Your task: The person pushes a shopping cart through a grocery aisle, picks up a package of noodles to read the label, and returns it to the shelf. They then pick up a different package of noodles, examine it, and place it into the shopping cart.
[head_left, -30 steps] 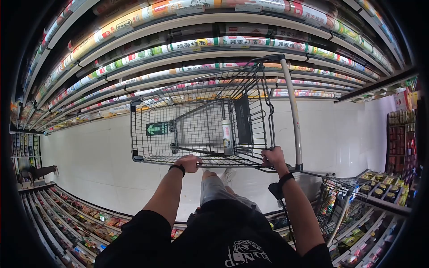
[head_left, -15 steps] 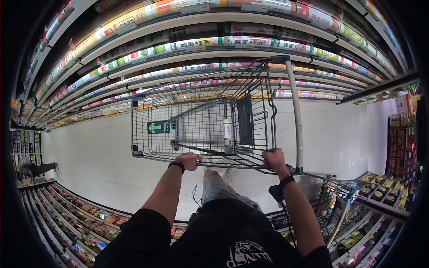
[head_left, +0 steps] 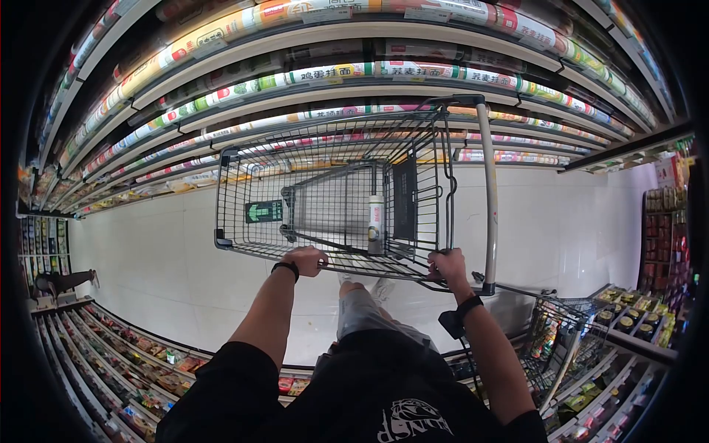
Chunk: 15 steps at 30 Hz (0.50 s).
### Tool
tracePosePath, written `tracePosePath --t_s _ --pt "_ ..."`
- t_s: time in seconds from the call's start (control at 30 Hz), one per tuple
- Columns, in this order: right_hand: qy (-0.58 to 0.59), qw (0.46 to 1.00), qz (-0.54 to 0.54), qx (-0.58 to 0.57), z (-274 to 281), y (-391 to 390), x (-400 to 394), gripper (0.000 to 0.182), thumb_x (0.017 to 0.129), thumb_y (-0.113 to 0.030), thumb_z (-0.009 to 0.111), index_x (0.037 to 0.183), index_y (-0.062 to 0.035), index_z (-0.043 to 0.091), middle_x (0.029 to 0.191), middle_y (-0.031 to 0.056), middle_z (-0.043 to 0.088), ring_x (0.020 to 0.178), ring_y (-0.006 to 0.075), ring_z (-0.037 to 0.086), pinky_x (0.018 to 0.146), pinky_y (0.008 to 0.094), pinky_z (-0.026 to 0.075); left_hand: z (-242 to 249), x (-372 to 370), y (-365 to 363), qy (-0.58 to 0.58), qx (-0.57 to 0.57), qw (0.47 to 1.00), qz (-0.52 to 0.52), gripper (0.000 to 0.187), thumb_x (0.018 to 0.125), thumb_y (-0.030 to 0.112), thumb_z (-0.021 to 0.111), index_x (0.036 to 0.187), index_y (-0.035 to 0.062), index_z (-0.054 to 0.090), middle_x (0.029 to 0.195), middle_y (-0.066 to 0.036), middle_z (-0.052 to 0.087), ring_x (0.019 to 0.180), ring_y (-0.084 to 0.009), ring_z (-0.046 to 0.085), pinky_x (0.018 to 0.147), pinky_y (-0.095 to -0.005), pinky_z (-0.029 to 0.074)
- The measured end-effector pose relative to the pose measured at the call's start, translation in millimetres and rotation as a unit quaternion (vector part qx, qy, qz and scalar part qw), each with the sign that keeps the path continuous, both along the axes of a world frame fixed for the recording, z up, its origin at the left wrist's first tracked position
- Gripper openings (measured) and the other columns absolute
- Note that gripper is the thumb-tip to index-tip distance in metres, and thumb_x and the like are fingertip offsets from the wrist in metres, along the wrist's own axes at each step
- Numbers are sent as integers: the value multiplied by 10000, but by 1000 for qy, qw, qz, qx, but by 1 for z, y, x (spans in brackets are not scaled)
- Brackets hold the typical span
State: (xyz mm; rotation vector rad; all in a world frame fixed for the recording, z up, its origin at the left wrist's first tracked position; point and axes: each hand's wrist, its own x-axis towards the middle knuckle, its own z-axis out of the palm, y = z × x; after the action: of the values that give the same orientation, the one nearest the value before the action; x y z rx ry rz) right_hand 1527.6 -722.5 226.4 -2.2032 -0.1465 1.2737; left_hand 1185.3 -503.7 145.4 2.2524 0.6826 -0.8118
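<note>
A grey wire shopping cart (head_left: pixel 325 199) stands sideways in front of me, its push handle (head_left: pixel 489 177) at the right. My left hand (head_left: pixel 306 261) is closed around the rim of the cart's near side, toward the middle. Closer to the handle, my right hand (head_left: pixel 447 266) grips the wire at the cart's near rear corner. Inside the cart, a white cylindrical package (head_left: pixel 376 221) with a dark lower end stands against the seat end. A green arrow sign (head_left: pixel 264 212) is fixed at the front of the basket.
Beyond the cart, shelves hold rows of packaged noodles (head_left: pixel 413 71). Low shelves of packets (head_left: pixel 148 362) run behind me. A second cart (head_left: pixel 554 332) is at the lower right, beside stacked jars (head_left: pixel 628 319). A person's leg (head_left: pixel 74 280) shows far left on the pale floor (head_left: pixel 155 258).
The cart has turned slightly: its front near corner has shifted away from me and its handle end a little toward me. Both my hands keep hold and have moved slightly with it.
</note>
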Motion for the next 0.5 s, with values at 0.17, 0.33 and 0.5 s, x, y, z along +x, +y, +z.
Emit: tracePosePath --t_s 0.17,0.33,0.5 --pt "-9 1000 -15 16 -6 6 -9 214 775 -89 662 777 121 701 654 159 684 553 239 701 519 351 617 1 -2 16 18 3 1000 -15 289 820 163 595 1052 263 735 1045 -127 693 1071 -318 660 925 -452 542" --pt "-17 1000 -6 -2 2 17 -18 212 793 -95 661 771 112 700 655 153 686 547 237 702 511 347 608 -8 -7 32 15 10 999 -26 293 817 164 601 1055 271 733 1070 -120 689 1082 -312 655 937 -449 534" --pt "-11 1000 -24 -6 5 26 -26 204 804 -93 664 760 105 691 656 151 685 535 242 701 502 338 592 -7 -10 47 25 -17 999 -20 291 798 143 603 1034 258 728 1074 -110 688 1070 -318 657 932 -452 534"
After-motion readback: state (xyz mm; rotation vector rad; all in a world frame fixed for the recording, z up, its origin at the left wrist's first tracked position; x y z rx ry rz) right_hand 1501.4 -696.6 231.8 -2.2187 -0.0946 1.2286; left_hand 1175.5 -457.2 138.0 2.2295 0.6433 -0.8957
